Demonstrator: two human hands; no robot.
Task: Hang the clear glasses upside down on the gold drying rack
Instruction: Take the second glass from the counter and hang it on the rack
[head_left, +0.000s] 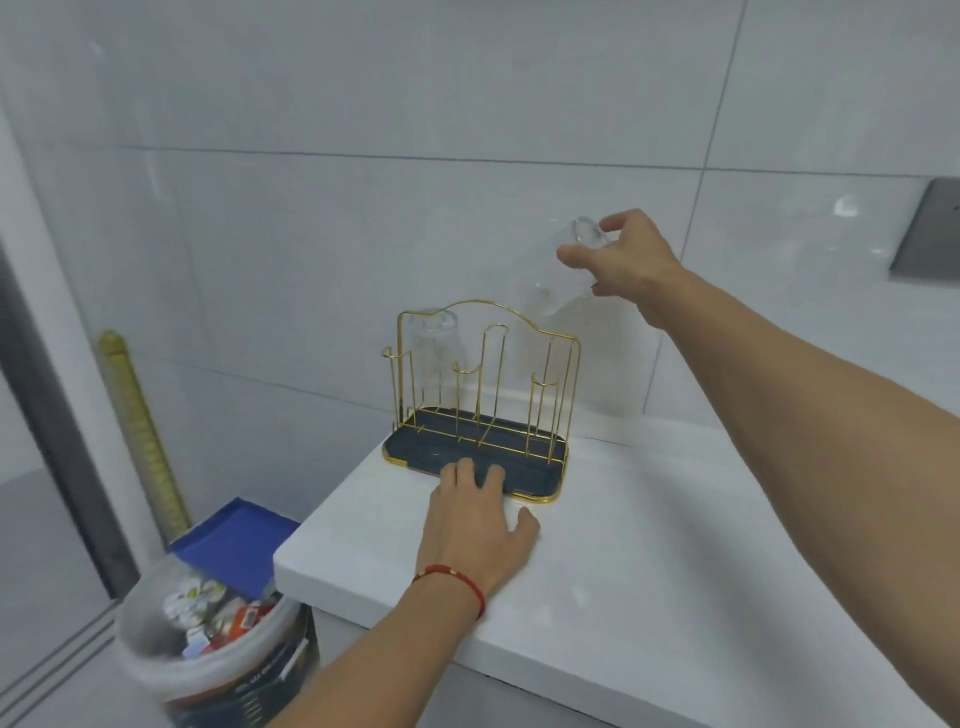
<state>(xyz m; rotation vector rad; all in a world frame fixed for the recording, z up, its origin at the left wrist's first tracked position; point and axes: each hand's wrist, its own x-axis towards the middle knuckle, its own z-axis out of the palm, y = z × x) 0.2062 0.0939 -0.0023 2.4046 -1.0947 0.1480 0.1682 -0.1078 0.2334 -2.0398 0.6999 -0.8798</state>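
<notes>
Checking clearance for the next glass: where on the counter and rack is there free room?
Bare counter right of the rack. Its middle and right prongs are free. Crowded: left rear, hung glass; tray front, left hand.
</notes>
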